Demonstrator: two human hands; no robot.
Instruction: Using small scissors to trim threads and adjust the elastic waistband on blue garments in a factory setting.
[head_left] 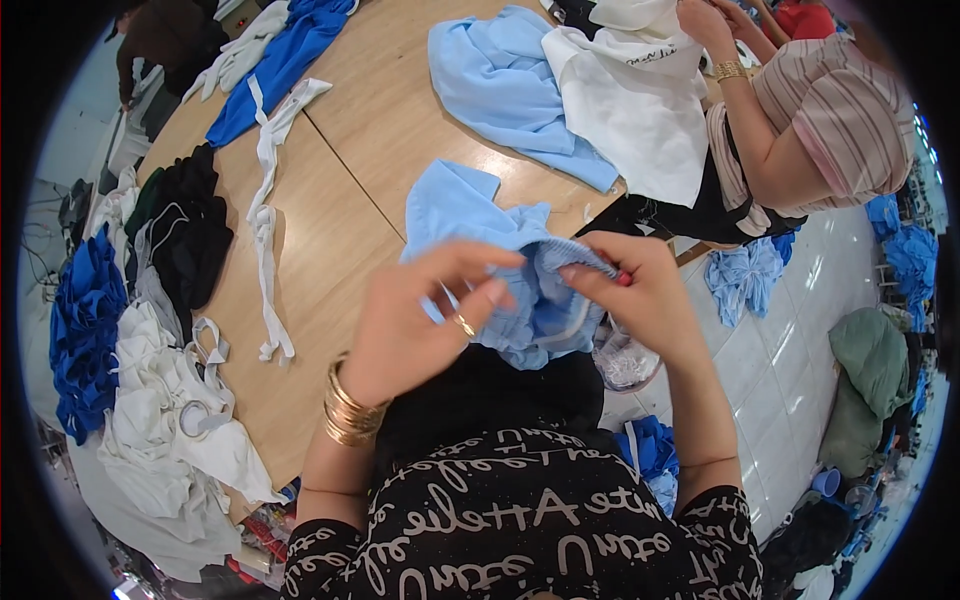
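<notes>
A light blue garment (475,205) lies bunched at the table's near edge and hangs over my lap. It has a gathered, ribbed-looking band along one edge. My right hand (645,295) is closed on that edge, thumb inside and fingers behind. A small red thing (624,279) shows at those fingertips; what it is I cannot make out. My left hand (425,310) is over the garment's left side, blurred by motion. Its thumb and forefinger are apart, with nothing visible between them. Gold bracelets and a ring are on that hand and wrist.
On the wooden table (330,215) lie white fabric strips (262,225), a blue garment (275,70) and another light blue garment (500,80). White cloth (160,390) and black cloth (190,235) are heaped at the left. A co-worker (800,130) handles white cloth (640,110) at right.
</notes>
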